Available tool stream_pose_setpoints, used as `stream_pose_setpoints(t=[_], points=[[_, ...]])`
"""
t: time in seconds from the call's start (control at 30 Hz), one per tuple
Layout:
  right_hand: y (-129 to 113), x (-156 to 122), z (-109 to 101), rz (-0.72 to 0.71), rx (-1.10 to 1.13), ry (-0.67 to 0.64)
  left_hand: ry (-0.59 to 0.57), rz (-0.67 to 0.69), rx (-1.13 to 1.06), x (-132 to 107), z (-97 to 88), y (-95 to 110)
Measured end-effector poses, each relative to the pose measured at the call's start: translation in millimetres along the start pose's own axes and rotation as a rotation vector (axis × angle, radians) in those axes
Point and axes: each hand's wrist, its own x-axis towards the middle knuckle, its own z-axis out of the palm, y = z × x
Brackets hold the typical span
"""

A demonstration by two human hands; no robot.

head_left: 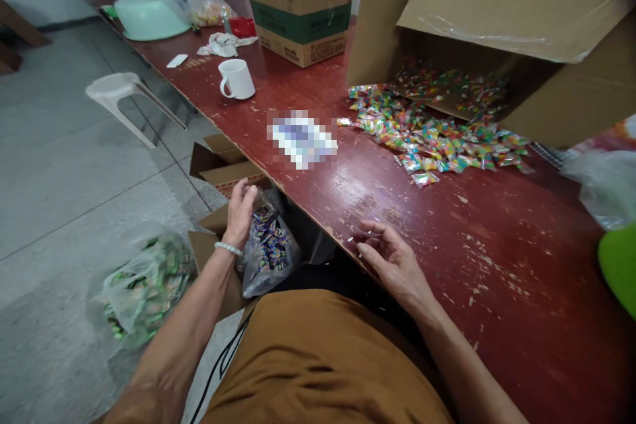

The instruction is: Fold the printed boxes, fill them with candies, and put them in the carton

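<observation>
My left hand (240,215), with a beaded bracelet on its wrist, is off the table's front edge, over a clear plastic bag (272,248) of small dark purple packets. Its fingers are loosely stretched and I see nothing held in them. At the table edge my right hand (390,255) has curved fingers, with thumb and forefinger apart. A few tiny white bits (362,254) show beside its fingertips. Farther back, many small clear packets of colourful candy (437,146) spill from a tipped cardboard box (541,93) onto the red table (377,199).
A white mug (237,79), a blurred-out item (301,139) and a closed carton (303,13) stand on the table. Open cardboard boxes (233,172) sit below its edge. On the floor are a bag of green packets (144,285) and a white stool (119,89).
</observation>
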Motion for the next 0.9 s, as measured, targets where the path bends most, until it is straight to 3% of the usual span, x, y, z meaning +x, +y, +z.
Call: stream_pose_setpoints(t=[0.1,0.23,0.3,0.4,0.6,0.7,0.8,0.9], points=[[5,-1,-1,0.003,-0.088,0.003,0.079,0.148,0.082,27,12.0,9],[6,1,-3,0.023,-0.096,-0.008,-0.067,0.500,0.605,48,54.6,41],[4,2,-3,0.024,-0.086,-0.010,-0.153,0.546,0.898,56,76.6,55],[1,3,-2,0.004,-0.095,0.005,-0.240,0.520,1.062,65,99.3,66],[-2,5,-3,-0.024,-0.110,0.031,-0.259,0.463,1.010,80,109.9,76],[0,7,-4,0.030,0.002,0.034,-0.254,0.411,0.903,76,107.9,83],[-4,13,-2,0.091,0.216,0.117,-0.293,0.364,0.757,47,101.2,85],[-17,22,4,0.011,0.316,0.263,-0.424,0.303,0.549,-5,88.3,84]])
